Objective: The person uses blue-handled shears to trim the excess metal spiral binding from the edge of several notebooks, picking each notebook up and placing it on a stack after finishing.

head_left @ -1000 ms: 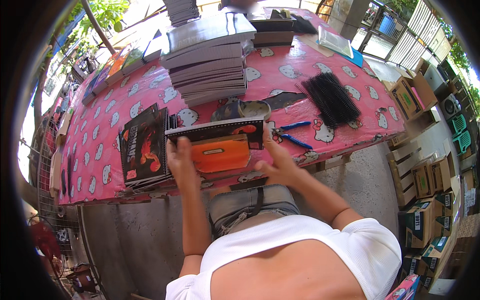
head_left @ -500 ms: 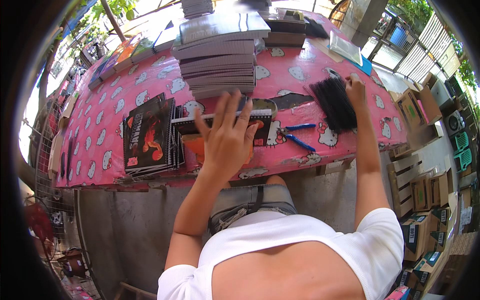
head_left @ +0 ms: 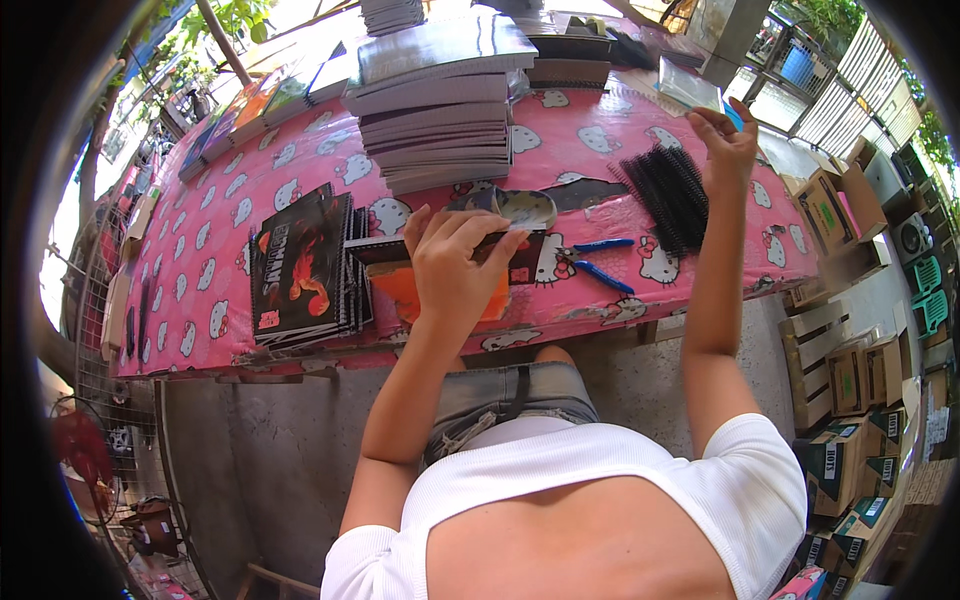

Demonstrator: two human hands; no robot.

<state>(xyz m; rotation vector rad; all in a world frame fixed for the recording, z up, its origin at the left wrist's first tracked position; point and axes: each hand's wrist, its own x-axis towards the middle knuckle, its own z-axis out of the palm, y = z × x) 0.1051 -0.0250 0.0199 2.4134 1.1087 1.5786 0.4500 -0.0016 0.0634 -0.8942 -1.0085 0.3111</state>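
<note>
Hands well apart. Left hand [head_left: 460,255] hides the middle of a black-covered notebook [head_left: 526,264], pale edge up, by an orange block [head_left: 395,288], partly blocked too; grip unclear. Right hand [head_left: 727,150] raised, fingers bent, holding unclear, near black spiral-coil bundle [head_left: 660,200] on pink patterned tablecloth [head_left: 590,165].

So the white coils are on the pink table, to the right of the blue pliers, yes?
Almost! The coils are black, not white; the head view shows it. They are on the pink table, to the right of the blue pliers.
</note>
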